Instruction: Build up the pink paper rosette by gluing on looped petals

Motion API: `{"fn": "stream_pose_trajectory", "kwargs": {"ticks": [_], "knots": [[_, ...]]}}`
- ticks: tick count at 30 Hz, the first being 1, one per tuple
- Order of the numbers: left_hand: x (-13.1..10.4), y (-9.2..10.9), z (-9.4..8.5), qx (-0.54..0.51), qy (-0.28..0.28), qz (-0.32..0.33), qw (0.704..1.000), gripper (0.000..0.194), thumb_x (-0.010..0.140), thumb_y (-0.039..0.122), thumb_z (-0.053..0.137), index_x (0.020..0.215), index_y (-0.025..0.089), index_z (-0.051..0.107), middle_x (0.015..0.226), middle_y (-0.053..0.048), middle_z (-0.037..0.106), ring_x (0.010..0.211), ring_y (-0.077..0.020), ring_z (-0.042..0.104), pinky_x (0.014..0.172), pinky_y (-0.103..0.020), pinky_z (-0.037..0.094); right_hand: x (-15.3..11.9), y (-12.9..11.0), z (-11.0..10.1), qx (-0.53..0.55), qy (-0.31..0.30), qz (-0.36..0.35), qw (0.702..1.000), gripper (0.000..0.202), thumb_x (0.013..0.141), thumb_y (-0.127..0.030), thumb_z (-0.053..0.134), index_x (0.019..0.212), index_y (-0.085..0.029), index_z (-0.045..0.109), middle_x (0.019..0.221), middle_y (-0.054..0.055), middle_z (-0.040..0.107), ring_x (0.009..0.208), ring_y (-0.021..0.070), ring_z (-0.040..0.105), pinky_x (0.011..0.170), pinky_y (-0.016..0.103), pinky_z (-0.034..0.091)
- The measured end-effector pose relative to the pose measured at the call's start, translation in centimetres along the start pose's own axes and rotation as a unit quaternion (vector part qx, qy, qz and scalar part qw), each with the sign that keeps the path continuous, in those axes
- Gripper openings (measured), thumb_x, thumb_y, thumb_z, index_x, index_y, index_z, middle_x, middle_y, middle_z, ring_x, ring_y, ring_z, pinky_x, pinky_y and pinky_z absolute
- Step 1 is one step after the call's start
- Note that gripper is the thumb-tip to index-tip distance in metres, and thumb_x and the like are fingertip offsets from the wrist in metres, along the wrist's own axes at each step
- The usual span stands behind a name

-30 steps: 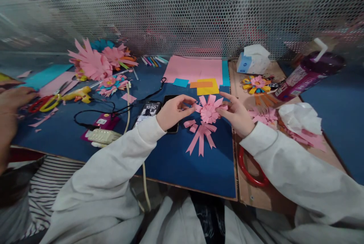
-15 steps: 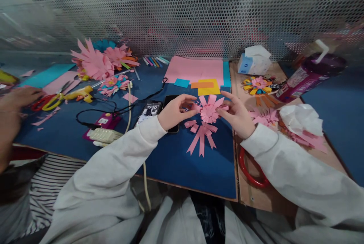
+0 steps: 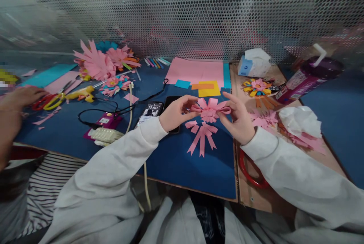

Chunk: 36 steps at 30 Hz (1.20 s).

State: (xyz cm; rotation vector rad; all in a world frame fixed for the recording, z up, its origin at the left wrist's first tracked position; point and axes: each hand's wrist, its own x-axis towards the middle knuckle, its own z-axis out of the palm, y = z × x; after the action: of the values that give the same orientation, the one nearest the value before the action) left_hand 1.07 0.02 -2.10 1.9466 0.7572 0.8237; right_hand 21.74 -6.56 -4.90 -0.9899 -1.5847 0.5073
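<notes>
A pink paper flower (image 3: 209,115) with looped petals is held above the blue tabletop between both hands. My left hand (image 3: 178,113) pinches its left side, thumb in front and the other fingers curled behind. On the other side, my right hand (image 3: 239,118) has its thumb and fingers around the right loop, with the index finger raised. Just below lies a pink paper piece (image 3: 202,139) with loops and notched ribbon tails. Beyond the flower are a yellow paper (image 3: 209,91), an orange strip (image 3: 202,86) and a small blue paper (image 3: 182,84).
Phones (image 3: 148,113), a purple power bank (image 3: 106,120) and cables lie left, near a yellow glue gun (image 3: 81,94) and scissors (image 3: 54,101). A co-worker's hand (image 3: 24,96) rests far left. Right are a tissue box (image 3: 250,65), purple bottle (image 3: 305,79) and red ring (image 3: 251,173).
The flower has tilted, and its side loops now show wider between my hands. My right index finger sits slightly more raised and apart. The ribbon piece below stays put.
</notes>
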Motion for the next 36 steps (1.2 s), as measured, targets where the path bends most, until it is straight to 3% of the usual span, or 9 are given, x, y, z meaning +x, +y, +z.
{"fn": "stream_pose_trajectory", "kwargs": {"ticks": [9,21,30,36], "knots": [[0.0,0.4,0.0,0.022,0.005,-0.014,1.000,0.037,0.073,0.032,0.067,0.103,0.014,0.055,0.092,-0.007,0.066,0.083,-0.0172,0.065,0.078,-0.035,0.053,0.1,0.0,-0.1,0.017,-0.017,0.012,1.000,0.049,0.084,-0.027,0.057,0.129,-0.025,0.039,0.092,0.004,0.059,0.082,0.0151,0.060,0.080,0.035,0.051],[0.0,0.8,0.0,0.012,-0.002,-0.037,0.999,0.032,0.072,0.029,0.069,0.098,0.014,0.056,0.085,-0.003,0.065,0.076,-0.0131,0.062,0.074,-0.030,0.052,0.1,0.2,0.0,0.037,-0.026,0.022,0.999,0.051,0.083,-0.027,0.058,0.130,-0.025,0.037,0.093,0.004,0.059,0.084,0.0152,0.060,0.082,0.036,0.050],[-0.1,0.7,0.0,0.053,0.000,-0.004,0.999,0.045,0.065,0.033,0.075,0.101,0.014,0.055,0.089,-0.005,0.062,0.073,-0.0126,0.057,0.068,-0.028,0.049,0.1,0.0,0.0,0.013,-0.017,0.006,1.000,0.049,0.084,-0.027,0.056,0.130,-0.025,0.038,0.094,0.005,0.060,0.083,0.0155,0.060,0.079,0.035,0.051],[-0.3,1.1,0.2,0.082,0.005,0.011,0.997,0.041,0.069,0.028,0.072,0.104,0.014,0.056,0.092,-0.006,0.063,0.074,-0.0124,0.057,0.067,-0.026,0.049,-0.3,0.0,0.2,-0.011,-0.012,-0.009,1.000,0.052,0.084,-0.022,0.055,0.132,-0.028,0.036,0.095,0.005,0.059,0.085,0.0170,0.061,0.079,0.036,0.052]]}}
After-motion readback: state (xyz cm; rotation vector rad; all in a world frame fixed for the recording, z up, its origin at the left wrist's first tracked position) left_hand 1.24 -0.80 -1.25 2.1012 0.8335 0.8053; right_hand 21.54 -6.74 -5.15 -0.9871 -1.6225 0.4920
